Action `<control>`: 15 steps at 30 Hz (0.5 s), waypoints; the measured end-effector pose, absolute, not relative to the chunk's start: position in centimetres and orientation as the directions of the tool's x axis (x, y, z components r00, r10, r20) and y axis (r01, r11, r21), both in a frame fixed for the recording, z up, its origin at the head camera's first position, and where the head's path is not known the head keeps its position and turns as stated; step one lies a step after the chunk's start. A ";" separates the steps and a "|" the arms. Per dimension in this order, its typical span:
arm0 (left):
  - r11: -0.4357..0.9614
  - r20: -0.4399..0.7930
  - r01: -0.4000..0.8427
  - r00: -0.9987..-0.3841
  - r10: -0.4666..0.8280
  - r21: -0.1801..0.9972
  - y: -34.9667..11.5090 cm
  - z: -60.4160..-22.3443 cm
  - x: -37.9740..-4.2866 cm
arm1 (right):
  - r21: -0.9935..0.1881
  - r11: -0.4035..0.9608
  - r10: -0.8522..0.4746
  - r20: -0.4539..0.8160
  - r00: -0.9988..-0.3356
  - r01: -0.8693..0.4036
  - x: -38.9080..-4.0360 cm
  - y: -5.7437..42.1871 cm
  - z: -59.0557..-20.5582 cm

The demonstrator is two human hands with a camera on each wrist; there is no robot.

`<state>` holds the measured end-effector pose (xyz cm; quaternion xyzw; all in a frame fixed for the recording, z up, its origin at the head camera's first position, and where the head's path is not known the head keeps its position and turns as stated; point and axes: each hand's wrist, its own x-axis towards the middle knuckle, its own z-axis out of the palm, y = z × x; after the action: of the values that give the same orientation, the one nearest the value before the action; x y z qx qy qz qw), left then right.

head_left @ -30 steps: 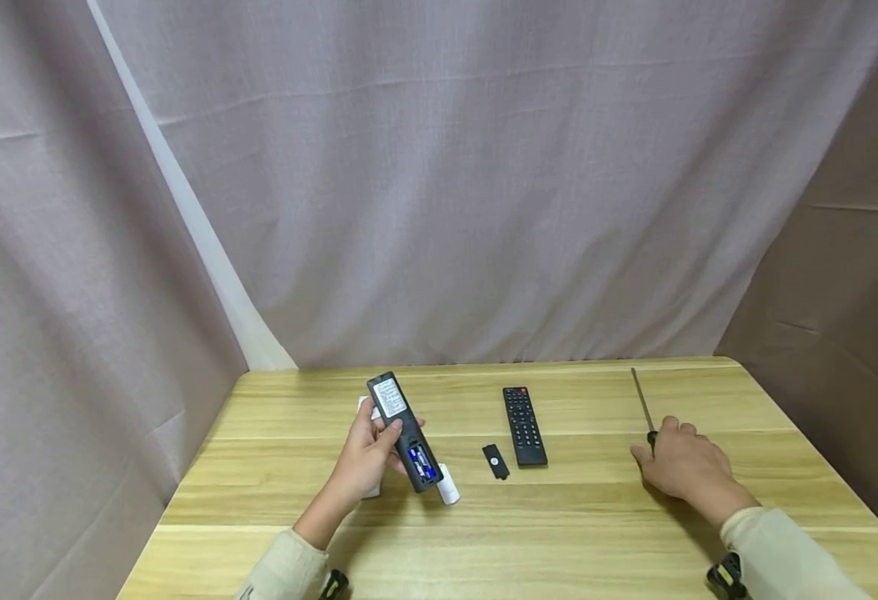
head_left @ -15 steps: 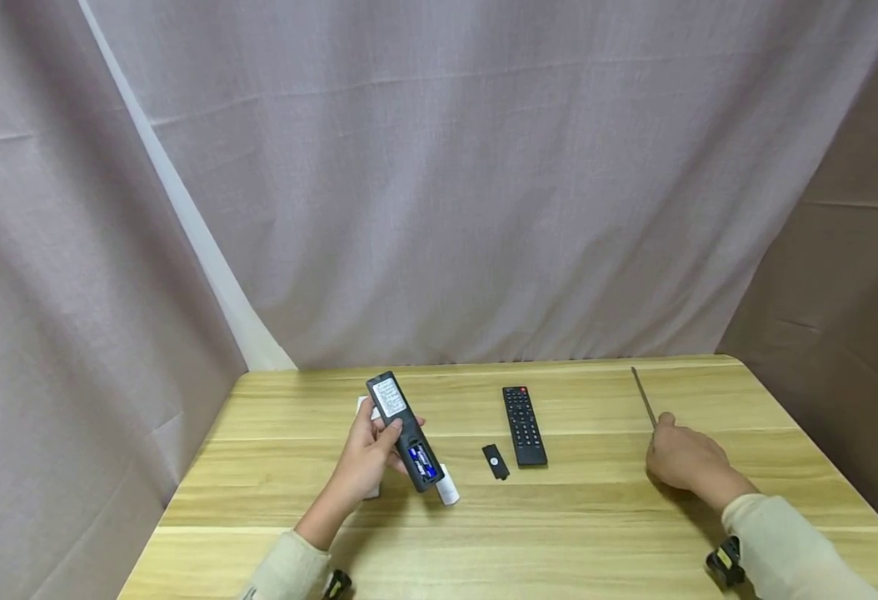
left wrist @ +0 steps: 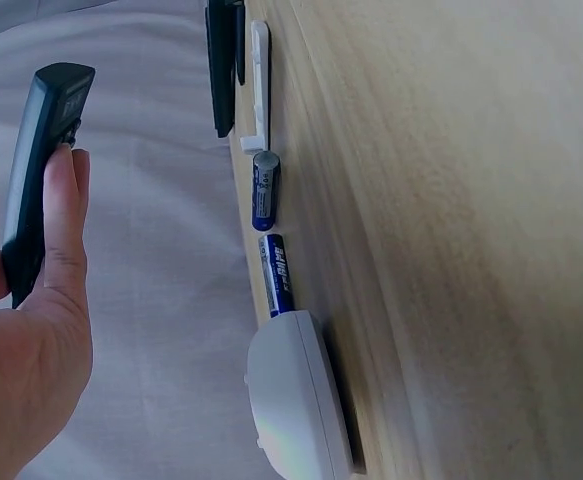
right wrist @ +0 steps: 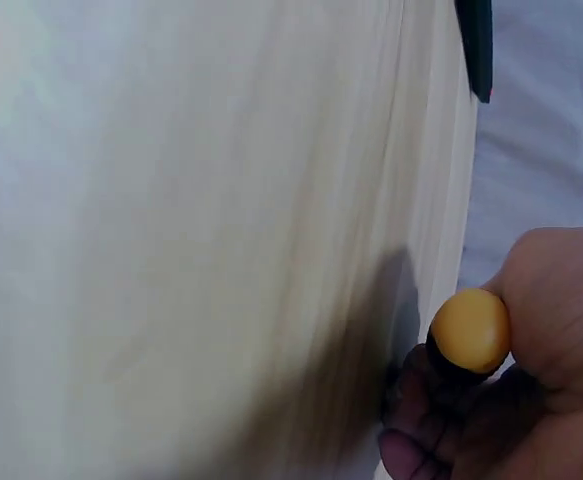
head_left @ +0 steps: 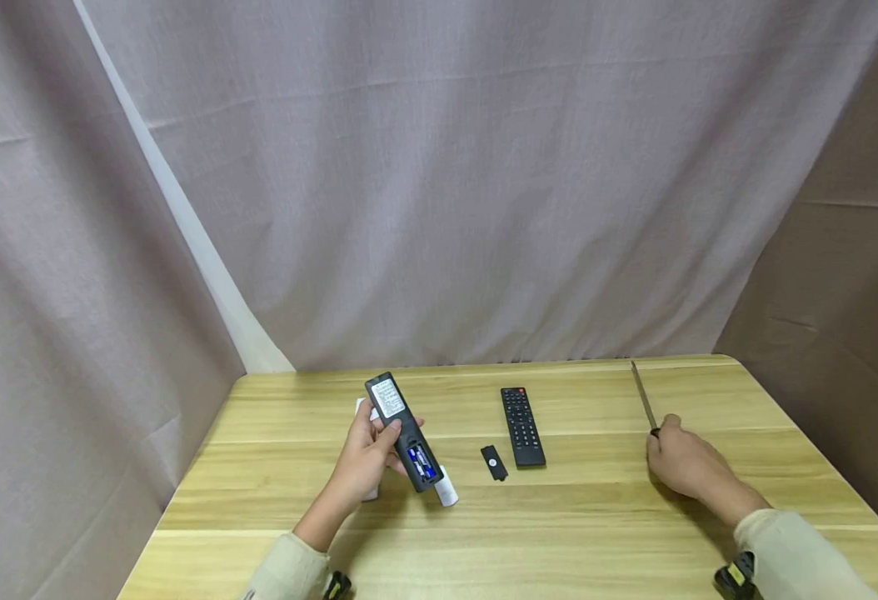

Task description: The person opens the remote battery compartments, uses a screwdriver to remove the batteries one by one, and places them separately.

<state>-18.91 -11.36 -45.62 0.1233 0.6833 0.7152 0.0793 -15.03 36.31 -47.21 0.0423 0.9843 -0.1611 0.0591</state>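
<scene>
My left hand (head_left: pixel 367 458) grips a black remote control (head_left: pixel 401 437) above the table, back side toward the head camera. Its uncovered battery compartment shows blue-and-silver batteries (head_left: pixel 421 462). My right hand (head_left: pixel 690 462) holds a screwdriver (head_left: pixel 643 398) by its handle, the shaft pointing away. The handle's yellow end (right wrist: pixel 471 332) shows in the right wrist view. Between the hands lie a small black battery cover (head_left: pixel 495 462) and a second black remote (head_left: pixel 523 427), buttons up.
Beneath the left hand sits a white rounded device (left wrist: pixel 291 395). Two loose batteries (left wrist: pixel 264 190) and a white cover (left wrist: pixel 259 90) line up beside it. A grey curtain (head_left: pixel 439 183) hangs behind the wooden table (head_left: pixel 544 542).
My right hand has shifted slightly right and wrapped further around the screwdriver handle. The screwdriver's tip appears slightly higher in view. My left hand and its remote stay nearly still.
</scene>
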 end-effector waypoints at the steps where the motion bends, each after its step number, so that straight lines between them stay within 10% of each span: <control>1: -0.056 0.070 0.056 -0.957 0.281 0.997 -11.4 -45.6 -18.9 | -0.330 0.939 0.059 -0.117 -0.991 0.095 -14.8 36.1 -47.3; 15: -0.089 0.102 0.078 -0.946 0.308 0.993 -11.1 -45.3 -19.3 | -0.391 0.900 -0.080 0.281 -0.956 -0.190 -12.1 28.9 -44.6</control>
<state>-19.32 -11.09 -45.34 0.1438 0.6702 0.7237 0.0795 -12.09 28.88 -44.61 -0.0700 0.9661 -0.2118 -0.1301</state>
